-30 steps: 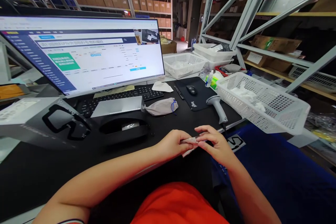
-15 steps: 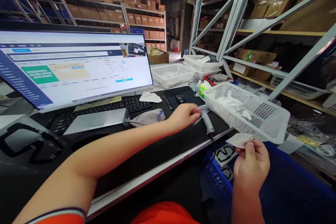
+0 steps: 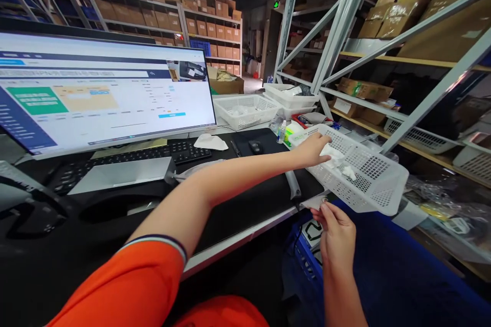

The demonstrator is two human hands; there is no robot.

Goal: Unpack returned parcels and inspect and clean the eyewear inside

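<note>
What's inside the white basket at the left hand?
Crumpled white pieces lie inside the basket. The left hand covers part of the interior; anything behind the hand cannot be seen.

Basket is smooth plast., desktop matt, rack post glossy mtl.

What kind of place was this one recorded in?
Probably a warehouse or stockroom workstation: metal racks hold cardboard boxes, while the desk in front has a computer monitor, with a white perforated basket at its right end.

Left forearm overhangs scanner; white basket seems open at right
</note>
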